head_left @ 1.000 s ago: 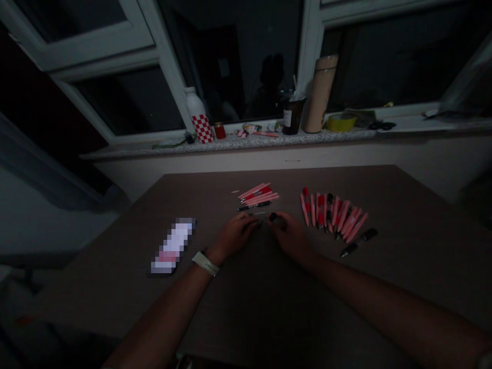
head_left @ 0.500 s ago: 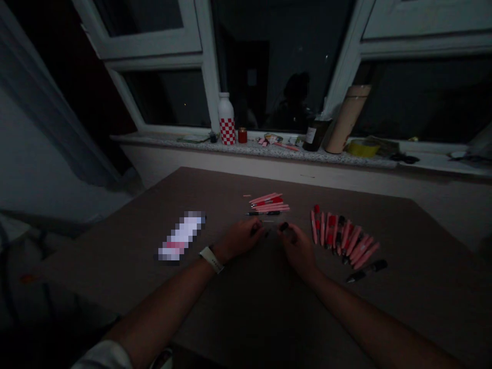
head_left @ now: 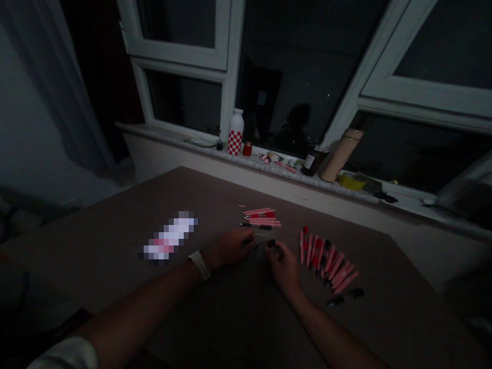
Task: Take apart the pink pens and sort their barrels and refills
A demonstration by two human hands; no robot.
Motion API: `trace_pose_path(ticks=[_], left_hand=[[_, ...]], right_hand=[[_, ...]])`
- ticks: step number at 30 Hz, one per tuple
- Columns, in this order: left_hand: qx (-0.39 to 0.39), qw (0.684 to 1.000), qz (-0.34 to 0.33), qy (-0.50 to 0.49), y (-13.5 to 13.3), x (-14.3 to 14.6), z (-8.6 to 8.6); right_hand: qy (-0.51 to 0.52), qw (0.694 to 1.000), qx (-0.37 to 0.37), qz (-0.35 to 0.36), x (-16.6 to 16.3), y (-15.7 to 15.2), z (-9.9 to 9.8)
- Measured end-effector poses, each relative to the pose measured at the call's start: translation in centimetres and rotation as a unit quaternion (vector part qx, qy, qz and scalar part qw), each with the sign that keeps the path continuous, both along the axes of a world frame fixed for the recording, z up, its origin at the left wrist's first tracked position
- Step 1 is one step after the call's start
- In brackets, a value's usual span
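Note:
My left hand (head_left: 232,247) is closed near the middle of the table, its fingers pinched; a small dark pointed piece (head_left: 258,246) shows at the fingertips, too dim to name. Facing it, my right hand (head_left: 285,269) pinches a short black pen part (head_left: 271,243) between thumb and finger. The two hands are a small gap apart. Just beyond them lie a thin pale stick (head_left: 260,234), a black pen (head_left: 261,226) and a small pile of pink and red pens (head_left: 263,216). To the right of my right hand, a fanned row of pink, red and black pens (head_left: 326,260) rests on the table.
A lit, blurred-out phone (head_left: 169,237) lies left of my left hand. One larger black pen (head_left: 345,297) sits at the row's near end. On the windowsill stand a checkered bottle (head_left: 236,134), a red jar (head_left: 247,149), a dark jar (head_left: 312,161) and a tan flask (head_left: 341,155).
The view has tilted and shifted, so the table and window appear turned. Both hands stay close together, and the black part remains in my right fingers.

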State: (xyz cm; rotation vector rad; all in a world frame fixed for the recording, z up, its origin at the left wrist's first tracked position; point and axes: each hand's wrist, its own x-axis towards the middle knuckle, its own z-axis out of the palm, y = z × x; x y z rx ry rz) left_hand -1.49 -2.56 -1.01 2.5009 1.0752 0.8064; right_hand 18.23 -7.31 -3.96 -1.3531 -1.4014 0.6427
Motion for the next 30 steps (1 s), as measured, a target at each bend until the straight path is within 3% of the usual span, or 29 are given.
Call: trace_pose_path(ticks=[12,20,26,30], left_hand=[[-0.003,0.999,-0.025,-0.02,0.5,0.1,-0.6],[-0.007,0.998,-0.062,0.014,-0.2,-0.1,0.3],[-0.004,0.998,-0.061,0.012,0.0,0.0,-0.1],[0.007,1.0,-0.027,0.006,0.4,-0.1,-0.6]], right_hand=[[-0.009,1.0,0.004,-0.004,0.0,-0.1,0.2],[-0.059,0.998,0.009,-0.002,0.3,0.1,-0.4],[-0.098,0.995,0.022,-0.002,0.3,0.0,-0.2],[-0.116,0.993,0.019,-0.005,0.3,0.0,0.1]])
